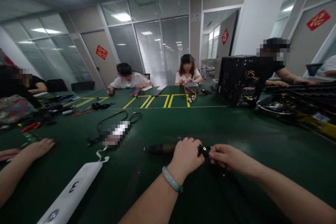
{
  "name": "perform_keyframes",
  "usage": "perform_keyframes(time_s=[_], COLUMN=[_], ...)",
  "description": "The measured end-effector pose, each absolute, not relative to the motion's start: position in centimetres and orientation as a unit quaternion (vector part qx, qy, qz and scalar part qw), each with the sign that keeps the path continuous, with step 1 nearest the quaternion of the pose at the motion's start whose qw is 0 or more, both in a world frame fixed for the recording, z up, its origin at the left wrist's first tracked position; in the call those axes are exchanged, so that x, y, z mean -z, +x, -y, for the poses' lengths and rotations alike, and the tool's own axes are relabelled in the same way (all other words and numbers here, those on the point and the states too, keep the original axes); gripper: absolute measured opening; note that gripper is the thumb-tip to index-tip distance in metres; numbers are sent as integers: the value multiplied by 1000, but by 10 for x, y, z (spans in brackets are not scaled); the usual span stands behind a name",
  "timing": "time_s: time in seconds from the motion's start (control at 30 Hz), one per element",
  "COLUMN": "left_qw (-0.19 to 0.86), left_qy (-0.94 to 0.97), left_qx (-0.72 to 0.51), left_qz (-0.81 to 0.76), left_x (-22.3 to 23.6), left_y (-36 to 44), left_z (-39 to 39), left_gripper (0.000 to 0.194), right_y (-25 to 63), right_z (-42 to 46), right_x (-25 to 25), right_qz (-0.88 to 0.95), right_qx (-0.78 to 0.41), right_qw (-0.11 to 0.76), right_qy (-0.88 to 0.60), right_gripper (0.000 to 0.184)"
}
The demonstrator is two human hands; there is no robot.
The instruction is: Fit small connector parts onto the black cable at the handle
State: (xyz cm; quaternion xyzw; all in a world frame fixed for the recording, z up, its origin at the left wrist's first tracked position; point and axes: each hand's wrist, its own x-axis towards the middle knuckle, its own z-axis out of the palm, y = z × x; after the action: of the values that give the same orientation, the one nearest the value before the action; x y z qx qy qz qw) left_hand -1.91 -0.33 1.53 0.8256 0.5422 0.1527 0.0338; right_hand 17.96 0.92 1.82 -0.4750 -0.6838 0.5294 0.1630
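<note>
On the green tabletop, my left hand (187, 152), with a pale green bangle at the wrist, is wrapped over a dark cylindrical tool (166, 149) that looks like an electric screwdriver. Its narrow tip points left; the palm covers its middle. At the tool's right end, my right hand (223, 155) pinches a thin black cord (209, 149) between thumb and fingers. A small bright spot (204, 149) shows between the two hands. Whether the cord's end sits inside the tool or just touches it, I cannot tell.
A white power strip (73, 190) lies at front left, near another person's hand (42, 147). Beyond it is a phone-like item (118, 133) with black cable. A black computer case (240, 80) stands at back right beside a metal bowl (274, 106). Several people sit around.
</note>
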Motion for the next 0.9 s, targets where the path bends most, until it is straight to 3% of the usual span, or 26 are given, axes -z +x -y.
perform_keyframes(time_s=[0.17, 0.4, 0.9], left_qw=[21, 28, 48], left_qy=[833, 835, 850], left_qx=[-155, -167, -196], left_qz=[-530, -524, -487], left_x=[-14, -12, -12], left_y=[-16, -12, -15], left_z=[4, 5, 4], left_gripper=[23, 16, 13], right_y=[181, 187, 186], right_z=[-18, -17, -10], right_x=[-6, 3, 6], right_qz=[699, 751, 797], right_qx=[-475, -306, -273], right_qw=[186, 216, 206], right_qy=[-501, -543, -497], right_gripper=[31, 14, 9])
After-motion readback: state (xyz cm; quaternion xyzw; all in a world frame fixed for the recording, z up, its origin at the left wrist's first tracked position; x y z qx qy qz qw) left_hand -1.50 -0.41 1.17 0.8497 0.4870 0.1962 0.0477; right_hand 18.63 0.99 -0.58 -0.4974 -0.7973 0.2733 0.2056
